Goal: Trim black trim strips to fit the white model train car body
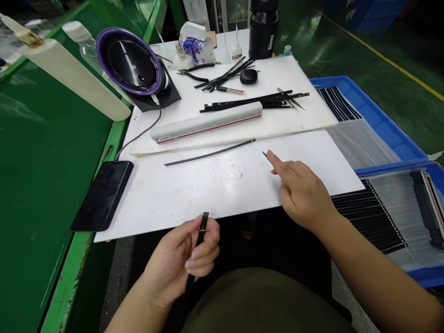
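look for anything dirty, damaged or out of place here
Dark specks are scattered over the white sheet near the lone black strip, so the surface looks dirty. The green rail beside it has worn paint and rusty-looking patches along its edge. No spill stands out.

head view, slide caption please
Left hand holding a dark strip; right hand holding a small dark-tipped object over a white sheet.

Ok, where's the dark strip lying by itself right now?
In the head view, the dark strip lies near centre on the white sheet, just nearer than the white slab bearing the long box, and left of the right hand.
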A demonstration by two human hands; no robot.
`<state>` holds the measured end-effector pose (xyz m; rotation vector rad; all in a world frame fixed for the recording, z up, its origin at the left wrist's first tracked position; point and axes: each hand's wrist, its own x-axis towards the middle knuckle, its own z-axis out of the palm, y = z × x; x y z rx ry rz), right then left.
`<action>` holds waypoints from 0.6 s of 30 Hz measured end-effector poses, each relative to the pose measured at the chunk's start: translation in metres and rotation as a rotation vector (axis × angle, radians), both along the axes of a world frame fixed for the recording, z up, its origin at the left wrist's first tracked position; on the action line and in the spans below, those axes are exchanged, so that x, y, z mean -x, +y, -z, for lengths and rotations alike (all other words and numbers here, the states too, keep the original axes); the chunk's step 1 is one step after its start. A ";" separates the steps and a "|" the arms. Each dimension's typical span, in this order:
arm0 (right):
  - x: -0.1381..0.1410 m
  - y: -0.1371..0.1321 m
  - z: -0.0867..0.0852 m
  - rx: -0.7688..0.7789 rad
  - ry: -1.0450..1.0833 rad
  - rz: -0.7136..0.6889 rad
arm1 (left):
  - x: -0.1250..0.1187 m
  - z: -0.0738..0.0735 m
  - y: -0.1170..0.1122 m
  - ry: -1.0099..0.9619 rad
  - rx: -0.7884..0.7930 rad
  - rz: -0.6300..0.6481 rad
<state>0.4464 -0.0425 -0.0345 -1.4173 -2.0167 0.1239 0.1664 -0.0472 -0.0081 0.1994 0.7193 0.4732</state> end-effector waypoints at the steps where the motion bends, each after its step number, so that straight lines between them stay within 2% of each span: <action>1: -0.004 0.006 0.004 -0.001 -0.047 0.005 | -0.001 -0.002 -0.002 -0.009 -0.009 0.003; 5: -0.010 0.017 0.023 -0.014 -0.184 0.071 | -0.010 -0.022 -0.010 -0.159 -0.082 0.077; 10: -0.008 0.016 0.035 -0.009 -0.161 0.150 | -0.019 -0.047 -0.011 -0.344 -0.218 0.124; 13: -0.006 0.013 0.034 -0.054 -0.061 0.197 | -0.017 -0.056 -0.008 -0.296 -0.284 0.161; 18: -0.003 0.012 0.030 -0.171 0.051 0.231 | -0.013 -0.059 -0.007 -0.141 -0.393 0.201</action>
